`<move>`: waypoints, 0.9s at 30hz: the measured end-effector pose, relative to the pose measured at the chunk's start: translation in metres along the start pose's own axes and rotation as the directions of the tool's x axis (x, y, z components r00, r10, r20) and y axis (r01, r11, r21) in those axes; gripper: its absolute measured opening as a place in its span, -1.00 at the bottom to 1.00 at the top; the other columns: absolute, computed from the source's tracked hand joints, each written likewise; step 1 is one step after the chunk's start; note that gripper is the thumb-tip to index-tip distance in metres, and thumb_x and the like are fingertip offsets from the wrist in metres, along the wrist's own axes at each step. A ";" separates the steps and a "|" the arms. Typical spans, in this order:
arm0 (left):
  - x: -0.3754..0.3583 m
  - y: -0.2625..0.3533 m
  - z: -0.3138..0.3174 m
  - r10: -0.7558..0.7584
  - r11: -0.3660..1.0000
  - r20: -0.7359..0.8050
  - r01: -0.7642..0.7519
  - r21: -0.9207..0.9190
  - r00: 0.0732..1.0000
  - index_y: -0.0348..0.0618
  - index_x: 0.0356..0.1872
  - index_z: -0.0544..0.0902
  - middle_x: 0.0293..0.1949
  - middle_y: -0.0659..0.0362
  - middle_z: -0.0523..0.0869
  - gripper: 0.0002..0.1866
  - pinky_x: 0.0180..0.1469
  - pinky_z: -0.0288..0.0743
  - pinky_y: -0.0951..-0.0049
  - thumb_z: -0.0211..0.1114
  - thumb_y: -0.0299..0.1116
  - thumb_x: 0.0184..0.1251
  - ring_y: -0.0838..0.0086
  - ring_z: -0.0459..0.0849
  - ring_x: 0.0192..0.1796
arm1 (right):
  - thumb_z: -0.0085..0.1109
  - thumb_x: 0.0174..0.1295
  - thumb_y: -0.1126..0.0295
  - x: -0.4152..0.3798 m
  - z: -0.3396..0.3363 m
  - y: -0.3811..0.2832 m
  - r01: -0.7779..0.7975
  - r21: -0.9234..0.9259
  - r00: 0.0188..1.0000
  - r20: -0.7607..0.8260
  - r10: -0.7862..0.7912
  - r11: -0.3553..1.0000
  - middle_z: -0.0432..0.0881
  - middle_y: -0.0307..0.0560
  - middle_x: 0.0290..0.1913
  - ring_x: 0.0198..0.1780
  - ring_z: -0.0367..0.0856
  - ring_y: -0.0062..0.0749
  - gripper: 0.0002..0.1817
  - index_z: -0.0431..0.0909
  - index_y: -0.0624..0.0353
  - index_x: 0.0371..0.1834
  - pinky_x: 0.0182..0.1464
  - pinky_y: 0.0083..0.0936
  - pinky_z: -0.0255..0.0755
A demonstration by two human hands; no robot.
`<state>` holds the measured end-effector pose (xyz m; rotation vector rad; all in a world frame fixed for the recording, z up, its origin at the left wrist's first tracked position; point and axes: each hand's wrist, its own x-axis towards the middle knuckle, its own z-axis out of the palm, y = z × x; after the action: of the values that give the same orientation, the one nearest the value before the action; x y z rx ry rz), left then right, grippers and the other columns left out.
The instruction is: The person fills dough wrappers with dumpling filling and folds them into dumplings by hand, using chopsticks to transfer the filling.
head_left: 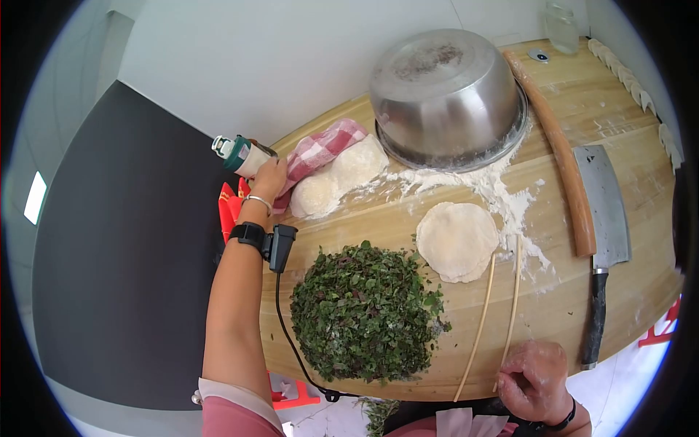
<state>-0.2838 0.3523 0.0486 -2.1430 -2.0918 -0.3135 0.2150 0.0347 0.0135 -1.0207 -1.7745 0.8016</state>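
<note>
My left hand (269,180), at the far left edge of the table, has its fingers wrapped round the lower part of a bottle (246,156) with a green collar and white cap. Next to that hand, a red-checked cloth (320,151) partly covers pale dough (342,178). At the near edge my right hand (535,375) is curled in a loose fist, dusted with flour. Nothing shows inside it. Close to its fingers are the near ends of two chopsticks (477,331). Stacked round dough wrappers (457,240) lie beyond them, beside a heap of chopped greens (368,313).
An upturned metal basin (444,95) stands at the back among loose flour (502,193). To the right lie a rolling pin (561,156) and a cleaver (606,211). Folded dough pieces (622,73) line the far right edge near a glass jar (561,29). A cable (287,328) hangs from my left wrist.
</note>
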 end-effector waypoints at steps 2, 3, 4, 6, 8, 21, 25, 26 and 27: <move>0.001 -0.012 0.012 -0.100 0.993 0.078 0.095 0.066 0.992 -0.46 -0.06 0.57 -0.11 -0.35 0.62 -0.52 0.11 0.42 0.07 0.05 -0.13 0.37 -0.22 0.57 0.02 | 0.26 -0.11 0.53 0.000 0.001 0.002 0.013 0.048 1.000 0.002 -0.014 0.999 0.53 -0.15 -0.59 -0.60 0.51 -0.22 -0.88 0.49 0.14 -0.52 -0.54 -0.42 0.33; -0.001 -0.008 0.016 -0.099 0.994 0.079 0.094 0.063 0.992 -0.46 -0.06 0.57 -0.11 -0.35 0.62 -0.52 0.11 0.42 0.07 0.05 -0.13 0.37 -0.22 0.57 0.02 | 0.26 -0.11 0.53 0.000 0.001 0.004 0.012 0.045 1.000 0.002 -0.012 0.999 0.53 -0.15 -0.59 -0.60 0.51 -0.22 -0.88 0.49 0.14 -0.52 -0.54 -0.42 0.33; -0.003 -0.005 0.018 -0.146 0.985 0.042 0.142 0.096 0.988 -0.36 -0.05 0.61 -0.12 -0.29 0.65 -0.57 0.05 0.47 0.12 0.09 -0.14 0.34 -0.11 0.61 -0.01 | 0.26 -0.10 0.54 0.000 0.000 0.007 0.029 0.054 0.999 0.016 -0.030 0.998 0.54 -0.15 -0.59 -0.59 0.52 -0.23 -0.88 0.49 0.14 -0.52 -0.55 -0.43 0.34; -0.008 0.002 0.018 -0.198 0.973 0.006 0.196 0.122 0.980 -0.27 -0.04 0.64 -0.13 -0.24 0.67 -0.61 -0.02 0.52 0.16 0.13 -0.15 0.32 -0.01 0.64 -0.04 | 0.26 -0.10 0.54 0.001 0.000 0.008 0.044 0.060 0.998 0.038 -0.046 0.997 0.54 -0.15 -0.59 -0.59 0.53 -0.23 -0.88 0.50 0.14 -0.52 -0.55 -0.44 0.34; -0.015 0.016 0.006 -0.147 0.988 0.001 0.147 0.037 0.989 -0.25 -0.05 0.66 -0.10 -0.14 0.69 -0.63 -0.07 0.55 0.17 0.19 -0.18 0.29 0.00 0.66 -0.09 | 0.25 -0.10 0.54 0.000 0.001 0.008 0.039 0.068 0.999 0.019 -0.040 0.997 0.55 -0.14 -0.59 -0.59 0.53 -0.23 -0.89 0.50 0.14 -0.52 -0.54 -0.44 0.35; -0.078 0.116 -0.063 0.535 0.830 -0.380 -0.385 0.404 0.755 -0.11 -0.31 0.66 -0.38 0.14 0.63 -0.89 -0.15 0.33 0.23 0.28 -0.34 0.18 0.24 0.56 -0.27 | 0.27 -0.07 0.54 0.005 -0.006 -0.003 0.005 0.019 0.999 0.054 -0.006 1.000 0.47 -0.09 -0.60 -0.58 0.46 -0.12 -0.87 0.51 0.13 -0.46 -0.57 -0.34 0.30; -0.112 0.130 -0.065 0.748 0.652 -0.042 -0.721 0.236 0.663 -0.09 -0.19 0.65 -0.32 0.15 0.62 -0.78 -0.13 0.38 0.20 0.32 -0.35 0.11 0.21 0.58 -0.21 | 0.26 -0.07 0.54 0.004 -0.006 -0.005 0.000 0.036 0.999 0.039 -0.001 0.999 0.47 -0.07 -0.59 -0.57 0.47 -0.12 -0.88 0.51 0.13 -0.47 -0.55 -0.33 0.30; -0.116 0.130 -0.064 0.785 0.594 0.089 -0.786 0.171 0.613 -0.09 -0.13 0.65 -0.24 0.13 0.64 -0.73 -0.10 0.41 0.19 0.33 -0.35 0.09 0.20 0.59 -0.16 | 0.26 -0.07 0.55 0.003 -0.005 -0.005 -0.005 0.038 0.999 0.033 0.004 0.999 0.47 -0.07 -0.59 -0.57 0.47 -0.12 -0.88 0.51 0.13 -0.48 -0.55 -0.33 0.30; -0.120 0.131 -0.065 0.785 0.594 0.089 -0.786 0.174 0.613 -0.09 -0.13 0.65 -0.24 0.13 0.64 -0.73 -0.10 0.41 0.19 0.33 -0.35 0.09 0.20 0.59 -0.16 | 0.26 -0.07 0.55 0.003 -0.005 -0.004 -0.002 0.039 0.999 0.032 0.001 0.999 0.47 -0.07 -0.59 -0.57 0.47 -0.12 -0.88 0.51 0.13 -0.48 -0.55 -0.33 0.30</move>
<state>-0.1583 0.2162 0.0902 -2.6461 -0.8987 0.0139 0.2176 0.0364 0.0201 -0.9888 -1.7782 0.8546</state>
